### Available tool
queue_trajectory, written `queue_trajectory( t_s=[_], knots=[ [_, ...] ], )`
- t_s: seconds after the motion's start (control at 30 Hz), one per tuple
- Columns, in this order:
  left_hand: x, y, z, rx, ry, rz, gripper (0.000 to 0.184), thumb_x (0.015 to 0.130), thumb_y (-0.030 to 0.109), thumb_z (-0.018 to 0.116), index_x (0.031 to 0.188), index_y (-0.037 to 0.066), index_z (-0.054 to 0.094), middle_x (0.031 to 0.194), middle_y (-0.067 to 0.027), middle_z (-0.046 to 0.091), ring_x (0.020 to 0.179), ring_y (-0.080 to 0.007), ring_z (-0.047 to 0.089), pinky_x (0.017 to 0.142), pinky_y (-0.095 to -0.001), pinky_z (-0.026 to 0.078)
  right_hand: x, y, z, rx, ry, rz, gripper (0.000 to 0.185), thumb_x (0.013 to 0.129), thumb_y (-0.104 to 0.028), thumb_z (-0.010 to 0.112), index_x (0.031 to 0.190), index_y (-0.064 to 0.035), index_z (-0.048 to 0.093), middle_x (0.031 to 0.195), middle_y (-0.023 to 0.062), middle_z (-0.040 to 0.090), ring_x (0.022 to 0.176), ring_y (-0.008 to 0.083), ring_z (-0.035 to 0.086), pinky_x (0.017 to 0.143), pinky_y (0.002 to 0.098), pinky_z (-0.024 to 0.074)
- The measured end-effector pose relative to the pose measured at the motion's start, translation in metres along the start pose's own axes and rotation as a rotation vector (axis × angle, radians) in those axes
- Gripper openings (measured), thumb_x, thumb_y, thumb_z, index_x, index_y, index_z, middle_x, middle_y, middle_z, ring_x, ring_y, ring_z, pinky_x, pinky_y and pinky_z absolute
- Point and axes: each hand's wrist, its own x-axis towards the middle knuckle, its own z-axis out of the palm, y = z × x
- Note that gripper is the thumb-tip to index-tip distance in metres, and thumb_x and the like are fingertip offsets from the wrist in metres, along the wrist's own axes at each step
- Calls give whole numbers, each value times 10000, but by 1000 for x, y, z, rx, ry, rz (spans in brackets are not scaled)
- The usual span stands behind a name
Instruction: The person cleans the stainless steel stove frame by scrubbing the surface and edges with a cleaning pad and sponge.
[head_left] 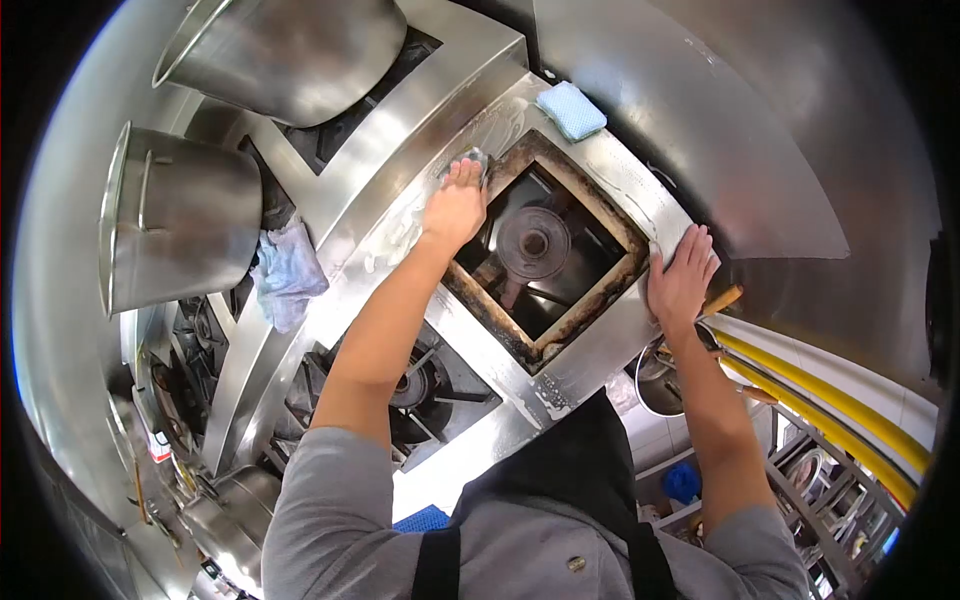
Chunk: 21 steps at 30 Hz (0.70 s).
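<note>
Black apron (555,455) over gray shirt (530,560) nearest camera. Pad (480,157) grayish, small, mostly hidden under left fingers, on the soapy steel just left of the square frame (592,190). Frame: browned, scorched rim, dark well, round burner (534,244) in middle. Left hand (455,208): arm reaching up, palm down, fingers close together and slightly bent over pad, pressing it to steel. Right hand (680,282): palm down on counter edge right of frame, fingers extended, nearly together, thumb apart; cannot tell if anything is under it. Steel counter (385,245) wet, whitish suds streaks. Around, left to right: two big steel pots (185,220), crumpled bluish cloth (288,272) over stove edge, black grate (420,388), blue sponge (572,110) above frame, pan (658,385) below right hand, steel wall (690,130), yellow pipes (830,405).
</note>
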Motion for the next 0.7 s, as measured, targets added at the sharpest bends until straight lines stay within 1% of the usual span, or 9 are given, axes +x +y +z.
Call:
queue_trajectory(
  t_s=[0.07,0.17,0.27,0.3,0.37,0.4,0.47,0.6,0.7],
  knots=[
    [9,0,10,48,-29,2,527,1015,275,418,1422,-59,452,1490,-258,471,1362,-378,497,1129,-446,420,1,-1,-1,6,11,3,800,970,-431,504,1567,19,220,1639,211,225,1531,347,184,1247,494,105],
    [59,12,14,75,35,31,483,990,222,407,1371,-61,501,1467,-254,499,1352,-383,507,1087,-439,469,1,0,1,13,7,-4,800,970,-427,505,1569,18,217,1639,213,224,1530,349,187,1247,494,104],
    [63,9,16,38,52,53,462,978,219,423,1334,-55,531,1461,-251,506,1332,-386,527,1053,-439,498,-5,2,-1,40,30,-11,799,970,-424,505,1568,22,216,1639,216,222,1529,352,189,1246,498,107],
    [42,14,-11,-61,-51,10,445,983,233,437,1314,-42,550,1453,-258,511,1296,-397,556,1035,-452,512,-5,3,0,26,17,-19,801,968,-420,506,1567,25,214,1639,219,220,1528,353,190,1245,502,109],
    [1,8,-13,-57,48,8,452,990,251,446,1317,-44,547,1449,-263,510,1308,-402,542,1036,-465,508,-2,5,2,14,6,-27,812,959,-405,512,1567,34,200,1640,224,212,1528,355,190,1243,511,115],
    [-5,0,-9,-61,53,9,452,990,251,446,1317,-44,547,1449,-263,510,1308,-402,542,1036,-465,508,0,3,-1,11,12,-28,812,959,-405,512,1567,34,200,1640,224,212,1528,355,190,1243,511,115],
    [-9,-11,5,22,-56,-26,469,1000,261,439,1342,-51,511,1453,-264,505,1339,-400,510,1062,-461,484,-1,-1,-5,36,1,-12,821,953,-397,513,1569,37,186,1642,225,207,1530,355,186,1244,512,112],
    [52,2,9,44,60,17,478,1004,263,424,1358,-53,488,1456,-261,503,1361,-400,484,1082,-449,465,0,1,-2,-3,-30,-3,813,963,-408,502,1570,34,190,1643,220,209,1532,349,184,1243,511,114],
    [65,9,-2,5,-31,-15,490,1003,259,435,1380,-52,476,1461,-256,498,1372,-411,466,1094,-451,456,-3,2,-3,6,2,-21,806,975,-427,490,1571,28,196,1642,217,215,1533,344,182,1245,506,110]
  ],
)
